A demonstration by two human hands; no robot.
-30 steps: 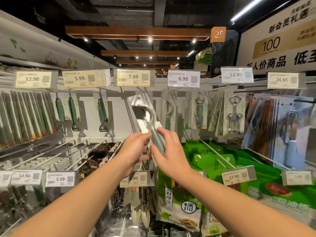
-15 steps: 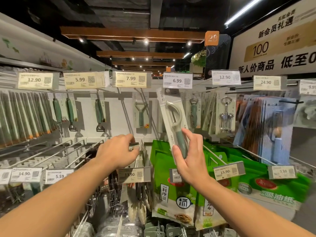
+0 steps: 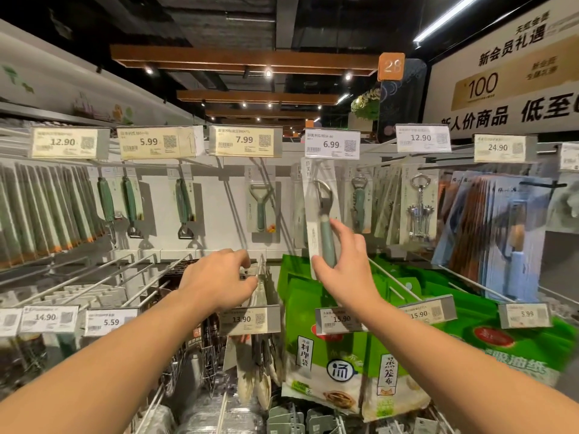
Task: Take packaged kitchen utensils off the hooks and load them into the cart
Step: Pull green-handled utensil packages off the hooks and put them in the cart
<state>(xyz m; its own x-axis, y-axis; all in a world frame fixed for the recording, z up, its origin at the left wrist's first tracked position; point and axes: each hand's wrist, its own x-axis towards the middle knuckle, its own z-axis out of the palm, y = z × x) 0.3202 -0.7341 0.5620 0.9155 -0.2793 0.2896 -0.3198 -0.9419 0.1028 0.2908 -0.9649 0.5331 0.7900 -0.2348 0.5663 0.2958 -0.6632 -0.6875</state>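
A white hook wall (image 3: 213, 198) carries hanging packs under price tags. The right hand (image 3: 346, 264) pinches a packaged peeler (image 3: 319, 214) by its lower end, upright below the 6.99 tag (image 3: 332, 145). The left hand (image 3: 219, 281), fingers curled, touches packs on a lower hook (image 3: 261, 277).

Ceiling: you've got a dark open ceiling (image 3: 329, 17) with wooden beams (image 3: 244, 59) and small spotlights.
Light: one long tube light (image 3: 445, 21) runs top right of you.
Aisle marker: orange sign (image 3: 391, 66) reading 28.
Right wall: big banner (image 3: 513, 79) with Chinese text and "100".
Left wall: pale, with faint printed pictures.
Display back: white panel (image 3: 219, 211) behind the pegs.
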